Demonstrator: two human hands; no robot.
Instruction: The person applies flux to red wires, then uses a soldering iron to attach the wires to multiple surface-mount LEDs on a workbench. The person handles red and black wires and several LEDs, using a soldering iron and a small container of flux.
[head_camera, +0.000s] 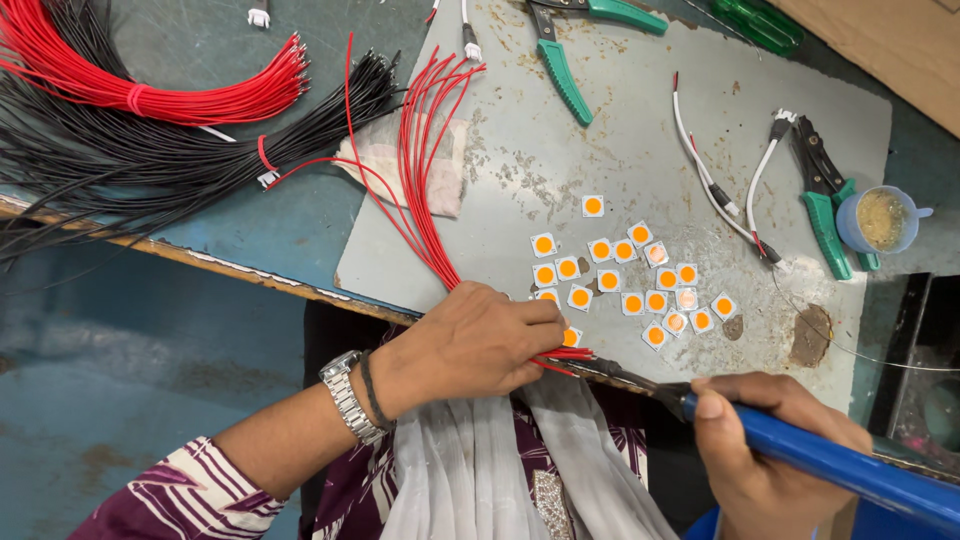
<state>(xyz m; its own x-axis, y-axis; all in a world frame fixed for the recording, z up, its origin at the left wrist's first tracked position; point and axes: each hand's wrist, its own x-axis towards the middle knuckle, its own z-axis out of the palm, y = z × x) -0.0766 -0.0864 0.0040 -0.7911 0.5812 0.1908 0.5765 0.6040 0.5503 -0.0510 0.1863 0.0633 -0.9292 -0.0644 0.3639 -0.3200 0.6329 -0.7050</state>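
My left hand (480, 340) pinches a bunch of thin red wires (420, 170) near their ends, at the front edge of a grey metal sheet (600, 140). The wires fan up and away over the sheet. My right hand (770, 450) grips the blue handle of a soldering iron (840, 465); its dark tip (610, 370) meets the red wire ends just right of my left fingers. Several small white square chips with orange centres (625, 280) lie scattered on the sheet just beyond my left hand.
Bundles of red wires (150, 85) and black wires (150, 160) lie at the left. Green-handled pliers (575, 50), green-handled cutters (825, 200), a white cable (715, 180), a small blue cup of paste (880, 220) and a green screwdriver handle (760, 22) rest around the sheet.
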